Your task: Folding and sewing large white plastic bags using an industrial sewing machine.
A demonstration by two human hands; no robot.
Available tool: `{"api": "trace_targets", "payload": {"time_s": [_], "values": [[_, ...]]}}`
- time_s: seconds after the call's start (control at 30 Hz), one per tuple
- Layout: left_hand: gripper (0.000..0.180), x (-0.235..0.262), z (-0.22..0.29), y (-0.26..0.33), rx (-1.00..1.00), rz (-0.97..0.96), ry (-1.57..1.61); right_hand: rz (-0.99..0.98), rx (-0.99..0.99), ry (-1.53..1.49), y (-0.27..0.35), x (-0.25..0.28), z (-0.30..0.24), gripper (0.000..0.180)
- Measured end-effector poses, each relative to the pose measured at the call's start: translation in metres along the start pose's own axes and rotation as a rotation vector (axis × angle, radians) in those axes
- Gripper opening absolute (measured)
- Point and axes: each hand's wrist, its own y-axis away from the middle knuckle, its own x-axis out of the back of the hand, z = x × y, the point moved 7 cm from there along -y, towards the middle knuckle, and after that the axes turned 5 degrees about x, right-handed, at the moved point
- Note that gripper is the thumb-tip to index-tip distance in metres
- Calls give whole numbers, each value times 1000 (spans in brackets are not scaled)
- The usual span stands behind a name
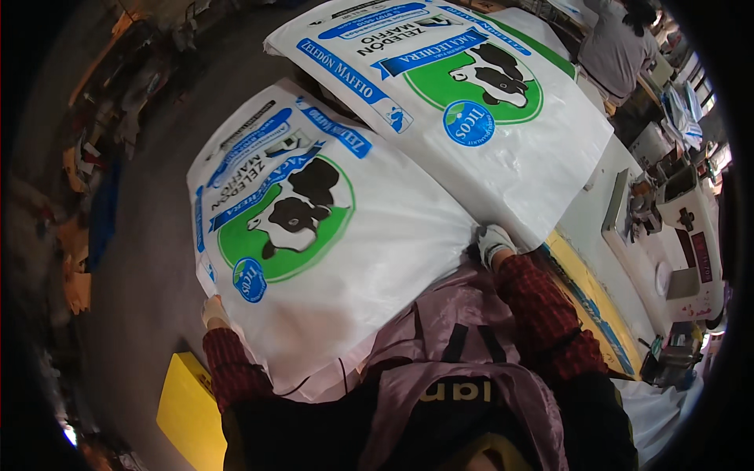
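Note:
A large white printed sack (pixel 377 212) with a cow on a green oval is spread out in front of me. My left hand (pixel 214 312), in a pale glove, grips its left edge; the fingers are partly hidden behind the material. At the opposite edge my right hand (pixel 495 242), in a white glove, is closed on a bunched corner, with creases running from it across the sack. Beyond, a second white sack (pixel 542 177) with the same print lies over the worktable, its near edge close to my right hand.
A white sewing machine (pixel 691 228) stands on the table (pixel 601 184) at the right. A yellow strip (pixel 589 302) runs along the table's near edge. At lower left is a yellow box-like object (pixel 184 408). A person in grey (pixel 616 55) sits at far right. Clutter lines the left.

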Motion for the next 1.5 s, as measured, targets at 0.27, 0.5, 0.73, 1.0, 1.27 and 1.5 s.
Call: {"api": "trace_targets", "payload": {"time_s": [0.27,0.5,0.73,1.0,1.27,1.5], "values": [[50,-23,15,108,436,42,775,54,-282,-604,44,19,37,54],[42,-111,-40,275,320,-384,909,196,-285,-570,42,17,49,51],[48,-60,-8,324,106,-93,951,66,-319,-877,54,38,45,48],[45,-73,-21,312,-143,296,51,139,-182,-1167,-7,-60,45,44],[19,-56,-63,325,39,338,351,238,-202,-615,25,-4,44,51],[45,-19,53,348,-384,452,-847,149,-207,-661,40,11,45,38]]}}
